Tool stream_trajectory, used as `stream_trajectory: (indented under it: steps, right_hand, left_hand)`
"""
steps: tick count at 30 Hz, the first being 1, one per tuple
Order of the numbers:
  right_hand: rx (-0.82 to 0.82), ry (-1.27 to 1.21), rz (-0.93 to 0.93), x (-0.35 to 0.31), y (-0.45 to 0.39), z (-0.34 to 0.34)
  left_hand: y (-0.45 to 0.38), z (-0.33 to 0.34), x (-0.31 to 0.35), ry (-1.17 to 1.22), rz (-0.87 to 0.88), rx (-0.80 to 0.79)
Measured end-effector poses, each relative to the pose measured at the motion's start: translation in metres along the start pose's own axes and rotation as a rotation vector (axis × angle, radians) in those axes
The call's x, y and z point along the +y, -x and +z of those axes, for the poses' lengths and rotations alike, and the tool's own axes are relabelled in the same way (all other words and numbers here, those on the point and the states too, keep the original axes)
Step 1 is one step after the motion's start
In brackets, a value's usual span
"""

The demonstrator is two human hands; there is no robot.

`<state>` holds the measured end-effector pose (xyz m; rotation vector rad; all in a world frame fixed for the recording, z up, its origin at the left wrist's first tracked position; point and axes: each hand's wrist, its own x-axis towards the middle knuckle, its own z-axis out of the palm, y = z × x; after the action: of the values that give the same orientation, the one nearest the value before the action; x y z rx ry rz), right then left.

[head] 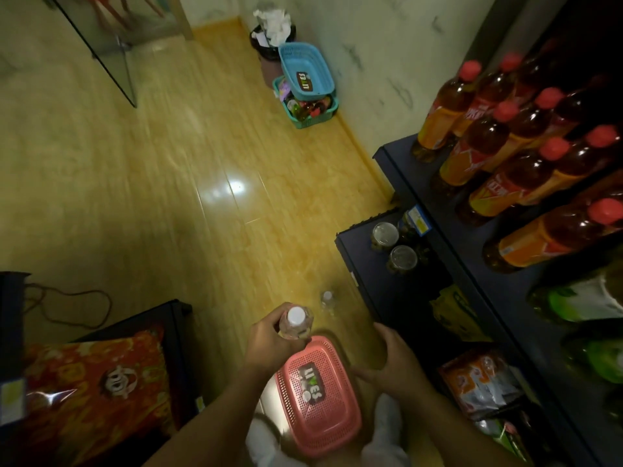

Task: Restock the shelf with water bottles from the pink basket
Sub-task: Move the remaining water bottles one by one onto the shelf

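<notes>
The pink basket (pixel 332 426) sits on the floor below me, with a dark label on its bottom and one small white cap or bottle top showing inside. My left hand (pixel 269 342) grips a clear water bottle (pixel 296 322) with a white cap, upright, just above the basket's far-left corner. My right hand (pixel 392 360) hovers to the right of the basket with fingers spread and nothing in it. A second clear water bottle (pixel 327 299) stands on the floor beyond the basket, beside the dark shelf (pixel 397 170) on the right.
The shelf holds red-capped tea bottles (pixel 505 156), jars (pixel 392 244), green bottles and snack bags. A blue basket (pixel 305 74) stacked on a teal one stands by the far wall beside a bin. A low dark rack with a red bag (pixel 97 389) is at left.
</notes>
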<state>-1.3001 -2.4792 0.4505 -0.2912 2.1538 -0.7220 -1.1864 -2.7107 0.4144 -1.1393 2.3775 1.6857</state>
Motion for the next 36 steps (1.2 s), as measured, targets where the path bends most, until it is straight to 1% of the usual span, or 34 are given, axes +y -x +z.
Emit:
stream_trajectory:
  steps: [11, 19, 22, 29, 36]
  right_hand:
    - [0.073, -0.072, -0.114, -0.077, 0.06, -0.039]
    - [0.134, -0.07, -0.195, -0.107, 0.088, -0.053]
    - [0.151, -0.111, -0.203, -0.115, 0.1, -0.058]
    - [0.16, -0.161, -0.249, -0.115, 0.124, -0.057]
    - [0.205, -0.241, -0.283, -0.133, 0.127, -0.092]
  left_hand:
    - [0.059, -0.049, 0.065, 0.043, -0.059, 0.077]
    - [0.083, -0.077, 0.101, 0.05, -0.059, 0.123]
    - [0.096, -0.084, 0.117, 0.058, -0.049, 0.158]
    - [0.113, -0.105, 0.153, 0.089, 0.029, 0.156]
    - [0.105, -0.137, 0.221, 0.197, 0.18, 0.183]
